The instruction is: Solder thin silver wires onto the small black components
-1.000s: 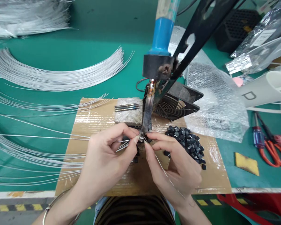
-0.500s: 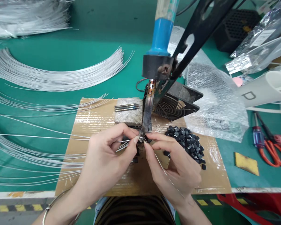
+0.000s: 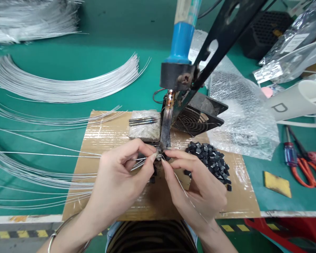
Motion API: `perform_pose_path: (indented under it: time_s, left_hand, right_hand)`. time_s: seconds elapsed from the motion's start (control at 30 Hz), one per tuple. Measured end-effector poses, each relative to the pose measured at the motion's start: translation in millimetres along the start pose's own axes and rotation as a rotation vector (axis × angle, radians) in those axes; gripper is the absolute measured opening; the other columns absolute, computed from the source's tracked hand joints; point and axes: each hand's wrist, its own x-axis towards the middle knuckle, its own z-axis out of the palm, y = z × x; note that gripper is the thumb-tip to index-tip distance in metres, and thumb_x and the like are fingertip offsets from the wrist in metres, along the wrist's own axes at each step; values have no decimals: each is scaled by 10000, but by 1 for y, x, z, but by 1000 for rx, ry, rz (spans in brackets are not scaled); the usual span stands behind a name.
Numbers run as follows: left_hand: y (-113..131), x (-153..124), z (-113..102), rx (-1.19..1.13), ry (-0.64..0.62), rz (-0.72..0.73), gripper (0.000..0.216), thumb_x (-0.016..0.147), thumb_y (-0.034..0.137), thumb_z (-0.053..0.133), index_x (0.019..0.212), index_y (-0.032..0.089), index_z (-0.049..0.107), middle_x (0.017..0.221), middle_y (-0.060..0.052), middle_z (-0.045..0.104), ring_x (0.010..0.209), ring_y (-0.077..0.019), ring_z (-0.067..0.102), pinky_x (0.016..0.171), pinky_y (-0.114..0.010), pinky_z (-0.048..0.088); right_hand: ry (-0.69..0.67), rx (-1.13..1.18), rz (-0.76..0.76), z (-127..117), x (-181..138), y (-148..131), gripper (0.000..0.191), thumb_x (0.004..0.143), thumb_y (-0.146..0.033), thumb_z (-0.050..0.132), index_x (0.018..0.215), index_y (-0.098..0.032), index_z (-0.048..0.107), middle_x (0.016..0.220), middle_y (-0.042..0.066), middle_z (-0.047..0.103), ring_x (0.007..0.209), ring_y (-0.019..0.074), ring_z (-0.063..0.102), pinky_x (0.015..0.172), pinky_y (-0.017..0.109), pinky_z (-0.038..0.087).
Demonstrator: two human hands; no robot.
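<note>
My left hand [image 3: 122, 175] is closed, thumb and forefinger pinching a thin white wire [image 3: 137, 159] whose end lies under the tip of the soldering iron [image 3: 166, 128]. My right hand [image 3: 197, 182] is also closed, its fingertips around a thin strand of solder wire [image 3: 183, 189] that runs back across the palm to the wrist. Both sets of fingertips nearly meet at the iron's tip. The small joint there is mostly hidden by fingers. The iron, blue-handled, hangs point down in a black metal bracket [image 3: 216, 45].
Small black blocks [image 3: 210, 161] are heaped on the cardboard [image 3: 237, 200] at right. A fan [image 3: 195, 119] stands behind the iron. Bundles of white wire [image 3: 68, 89] lie leftward. A fibrous block [image 3: 144, 130] carries metal rods. Red-handled scissors [image 3: 308, 172] and a yellow sponge [image 3: 277, 183] lie far right.
</note>
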Motion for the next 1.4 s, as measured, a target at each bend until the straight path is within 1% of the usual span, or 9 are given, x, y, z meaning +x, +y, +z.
perform_pose_path:
  time_s: [0.2, 0.37, 0.43, 0.53, 0.67, 0.83, 1.07, 1.23, 1.4]
  left_hand:
    - [-4, -1, 1, 8, -11, -25, 86, 865, 190, 711, 791, 230, 730, 853, 11, 805, 765, -183, 756, 584, -258, 530]
    - [-9, -6, -3, 94, 17, 32, 97, 886, 197, 703, 799, 238, 708, 886, 29, 812, 611, -132, 665, 486, -249, 438]
    - [-12, -12, -4, 207, 58, 118, 110, 897, 177, 693, 811, 245, 688, 887, 54, 809, 469, -85, 507, 430, -253, 365]
    - [-20, -24, -2, 475, 177, 342, 142, 903, 93, 681, 869, 230, 662, 904, 52, 811, 415, -63, 380, 469, -263, 392]
    - [-37, -37, 6, 692, 310, 599, 214, 862, -11, 733, 950, 169, 658, 956, -55, 823, 668, -128, 688, 684, -289, 520]
    - [-58, -41, 11, 678, 336, 540, 199, 856, -15, 747, 933, 164, 707, 1077, -165, 783, 958, -287, 731, 844, -453, 555]
    - [-62, -41, -4, 693, 295, 473, 182, 927, 69, 703, 1026, 222, 700, 1066, -99, 758, 1013, -267, 724, 893, -442, 568]
    - [-65, -22, -35, 780, 402, 459, 115, 953, 169, 694, 1045, 237, 708, 1086, -77, 736, 1040, -277, 705, 916, -453, 567]
    - [-78, 28, -74, 999, 376, 435, 147, 995, 260, 623, 1053, 185, 736, 1065, -144, 678, 1026, -327, 621, 896, -502, 540]
  right_hand:
    - [-3, 44, 26, 0, -6, 6, 283, 856, -7, 753, 983, -249, 677, 1013, 41, 807, 918, 228, 797, 827, 354, 661]
    - [222, 1, 295, -18, -14, 16, 95, 942, -185, 730, 1015, -238, 699, 855, 10, 702, 731, 191, 688, 652, 340, 556]
    - [262, 51, 338, -30, -15, 21, 181, 1029, -239, 606, 898, -218, 728, 780, 23, 673, 732, 208, 671, 663, 368, 532]
    - [338, 183, 339, -45, -16, 33, 405, 1085, -389, 438, 1044, -179, 781, 953, 91, 744, 828, 256, 711, 736, 448, 558]
    - [441, 228, 430, -55, -22, 47, 527, 1074, -471, 384, 1050, -137, 791, 1008, 135, 762, 872, 284, 713, 719, 464, 557]
    - [419, 195, 480, -59, -29, 53, 522, 1072, -489, 384, 1044, -147, 777, 1008, 126, 749, 831, 266, 702, 710, 443, 546]
    - [402, 205, 471, -60, -34, 60, 472, 1056, -444, 392, 1026, -174, 779, 1003, 119, 746, 779, 261, 682, 683, 436, 527]
    - [426, 238, 487, -61, -37, 65, 440, 1044, -479, 433, 1031, -213, 783, 999, 100, 737, 787, 261, 670, 679, 433, 520]
    - [362, 237, 469, -62, -35, 67, 446, 1042, -509, 448, 1009, -206, 773, 924, 98, 748, 719, 255, 667, 630, 417, 516]
